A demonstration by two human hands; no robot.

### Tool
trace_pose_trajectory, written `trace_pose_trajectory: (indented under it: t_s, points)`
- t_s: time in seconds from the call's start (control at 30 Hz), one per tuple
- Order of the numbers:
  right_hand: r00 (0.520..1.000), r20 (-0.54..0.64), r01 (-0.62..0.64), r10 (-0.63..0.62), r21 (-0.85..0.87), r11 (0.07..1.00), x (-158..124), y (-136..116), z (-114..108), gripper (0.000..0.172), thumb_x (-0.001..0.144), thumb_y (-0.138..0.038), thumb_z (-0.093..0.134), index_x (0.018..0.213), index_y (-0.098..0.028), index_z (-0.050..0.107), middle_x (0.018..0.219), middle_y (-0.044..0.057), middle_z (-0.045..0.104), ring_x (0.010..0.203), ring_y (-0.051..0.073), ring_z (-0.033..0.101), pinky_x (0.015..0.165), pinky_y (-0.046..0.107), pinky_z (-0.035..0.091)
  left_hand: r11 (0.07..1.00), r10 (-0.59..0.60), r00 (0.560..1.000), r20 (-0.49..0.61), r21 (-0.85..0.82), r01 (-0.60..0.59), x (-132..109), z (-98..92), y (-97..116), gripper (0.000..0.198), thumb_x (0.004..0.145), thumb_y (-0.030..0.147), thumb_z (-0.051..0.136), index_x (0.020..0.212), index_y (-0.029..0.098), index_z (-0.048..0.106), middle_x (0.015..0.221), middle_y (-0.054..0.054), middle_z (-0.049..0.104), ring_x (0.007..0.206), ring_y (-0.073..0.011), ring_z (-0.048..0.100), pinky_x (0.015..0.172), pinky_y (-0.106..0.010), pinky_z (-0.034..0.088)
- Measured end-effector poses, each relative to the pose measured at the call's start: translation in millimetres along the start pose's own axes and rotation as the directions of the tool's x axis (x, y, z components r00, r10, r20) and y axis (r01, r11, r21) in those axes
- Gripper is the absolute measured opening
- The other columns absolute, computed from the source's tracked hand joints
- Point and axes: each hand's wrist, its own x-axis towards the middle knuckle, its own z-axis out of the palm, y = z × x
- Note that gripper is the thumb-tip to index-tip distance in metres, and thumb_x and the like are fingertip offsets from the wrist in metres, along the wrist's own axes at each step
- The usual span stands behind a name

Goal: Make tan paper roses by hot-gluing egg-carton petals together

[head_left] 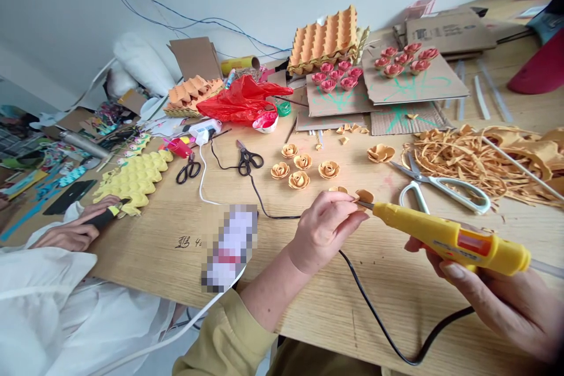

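Note:
My right hand (480, 288) is wrapped round a yellow hot glue gun (440, 235), its nozzle pointing left. A clear glue stick (546, 268) sticks out of the gun's back end. Pinched in my left hand (324, 229) is a small orange egg-carton petal piece (365, 194), right at the nozzle tip; my fingers hide part of it. Beyond my left hand stand several orange carton roses (299, 180) on the table. A wider orange flower cup (380, 153) sits farther right, near white-handled scissors (423, 179).
Orange carton scraps (458, 164) heap at the right. Red roses (337, 74) stand on cardboard (337, 103) at the back. A black cord (374, 305) loops before me. A phone (231, 247) lies left of my arm. A co-worker's hand (74, 226) holds a cutter beside yellow carton (132, 179).

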Motion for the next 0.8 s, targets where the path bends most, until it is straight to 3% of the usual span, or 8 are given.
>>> trace_pose_trajectory:
  t_s: [0.2,0.4,0.53,0.7,0.8]
  points:
    - [0.996,0.078,0.040,-0.038,-0.033,0.999,-10,18,0,0.026,0.089,-0.044,0.056,0.112,-0.041,0.066,0.093,0.003,0.079,0.085,0.034,0.076,0.071,0.046,0.066,1.000,-0.011,1.000,-0.007,-0.013,0.010,-1,1.0,0,0.016,0.086,0.021,0.074,0.099,0.022,0.064,0.099,-0.005,0.072,0.087,-0.0150,0.072,0.080,-0.026,0.062]
    - [0.995,0.067,0.074,-0.071,-0.053,0.996,-6,14,1,0.023,0.089,-0.045,0.055,0.109,-0.040,0.065,0.085,0.004,0.078,0.077,0.034,0.076,0.065,0.047,0.066,1.000,-0.027,1.000,0.006,-0.001,0.027,0,1.7,1,0.015,0.087,0.023,0.073,0.097,0.022,0.063,0.097,-0.005,0.072,0.088,-0.0150,0.072,0.081,-0.027,0.062]
    - [0.991,0.065,0.122,-0.116,-0.094,0.988,-6,15,2,0.024,0.090,-0.043,0.055,0.112,-0.039,0.063,0.093,0.006,0.079,0.088,0.037,0.076,0.070,0.051,0.065,0.999,-0.010,1.000,0.012,0.032,0.010,1,1.4,2,0.014,0.088,0.024,0.073,0.096,0.021,0.062,0.096,-0.005,0.072,0.087,-0.0145,0.073,0.081,-0.026,0.062]
    - [0.989,0.104,0.117,-0.107,-0.102,0.988,-10,25,1,0.027,0.090,-0.041,0.056,0.117,-0.039,0.060,0.101,0.008,0.077,0.101,0.040,0.072,0.089,0.064,0.055,0.998,0.013,1.000,0.024,0.057,-0.015,2,1.2,2,0.015,0.088,0.023,0.073,0.097,0.020,0.061,0.097,-0.005,0.072,0.087,-0.0133,0.073,0.081,-0.024,0.062]
    - [0.988,0.109,0.119,-0.109,-0.088,0.989,-11,28,1,0.029,0.091,-0.038,0.055,0.120,-0.040,0.059,0.102,0.007,0.075,0.100,0.039,0.071,0.090,0.064,0.055,0.997,0.024,0.999,0.033,0.075,-0.027,2,1.3,1,0.014,0.089,0.023,0.072,0.097,0.020,0.061,0.097,-0.005,0.072,0.088,-0.0127,0.072,0.082,-0.023,0.061]
